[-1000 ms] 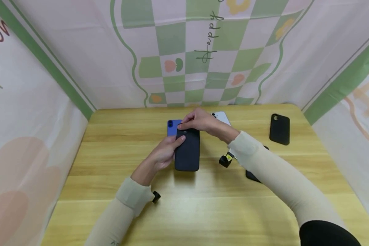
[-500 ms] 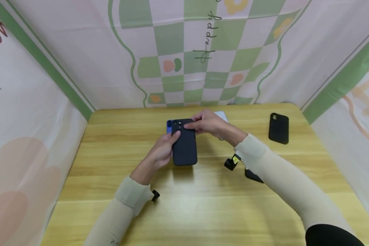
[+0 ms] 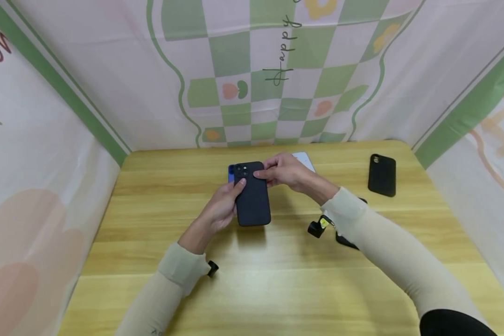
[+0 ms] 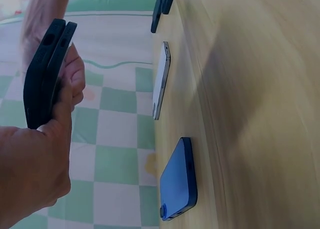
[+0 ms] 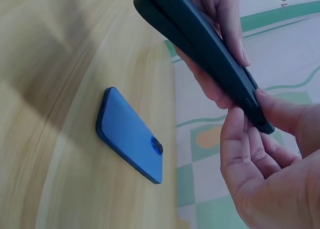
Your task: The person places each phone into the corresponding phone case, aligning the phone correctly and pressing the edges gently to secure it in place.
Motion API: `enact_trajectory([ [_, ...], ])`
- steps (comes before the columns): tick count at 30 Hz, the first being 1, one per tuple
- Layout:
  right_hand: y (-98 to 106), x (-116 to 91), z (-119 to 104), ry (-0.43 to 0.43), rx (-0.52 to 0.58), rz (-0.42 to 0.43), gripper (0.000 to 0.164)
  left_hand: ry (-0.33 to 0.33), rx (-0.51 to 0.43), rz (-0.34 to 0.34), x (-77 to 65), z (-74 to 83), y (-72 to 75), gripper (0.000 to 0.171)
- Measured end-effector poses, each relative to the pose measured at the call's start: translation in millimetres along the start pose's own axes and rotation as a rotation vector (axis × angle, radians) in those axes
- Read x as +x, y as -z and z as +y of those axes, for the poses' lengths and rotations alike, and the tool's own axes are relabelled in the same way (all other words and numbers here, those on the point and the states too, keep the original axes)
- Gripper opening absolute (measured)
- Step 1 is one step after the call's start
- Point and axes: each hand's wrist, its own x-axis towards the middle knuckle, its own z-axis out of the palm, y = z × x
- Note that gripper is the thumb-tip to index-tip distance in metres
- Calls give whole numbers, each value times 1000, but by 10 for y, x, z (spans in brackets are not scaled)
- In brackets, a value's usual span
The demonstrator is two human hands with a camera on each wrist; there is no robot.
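A black phone case with a camera cutout at its top left is held up above the table, back face toward the head camera. In the left wrist view a dark phone sits in it, with a gap between the two layers at one end. My left hand grips the left edge, thumb on the back below the cutout. My right hand pinches the upper right corner, thumb on the back and fingers behind, as the right wrist view shows. The blue phone lies on the table behind, mostly covered in the head view.
A white phone lies behind my right hand. One black case rests at the back right of the wooden table; another black case is partly under my right forearm. Printed cloth walls stand at the back and both sides.
The case and phone have tilted up and moved slightly left, so the camera cutout now shows. My right hand has shifted from the top edge to the upper right corner.
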Motion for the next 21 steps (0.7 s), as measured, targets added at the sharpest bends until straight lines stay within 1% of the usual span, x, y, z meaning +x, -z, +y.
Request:
enact_trajectory([
  [5, 13, -24, -39, 12, -31, -20, 23, 26, 15, -4, -8, 28, 12, 47],
  [9, 24, -32, -52, 23, -65, -45, 16, 42, 41, 3, -18, 56, 45, 45],
  [12, 37, -38, -61, 25, -90, -69, 12, 41, 61, -2, -24, 73, 72, 42],
  [16, 48, -42, -82, 26, -121, -100, 10, 42, 105, -11, -29, 81, 97, 39],
  [19, 42, -51, -102, 26, -140, -99, 12, 36, 122, -5, -31, 77, 104, 39],
  [21, 32, -58, -113, 25, -148, -80, 14, 16, 121, 1, -31, 72, 101, 40],
])
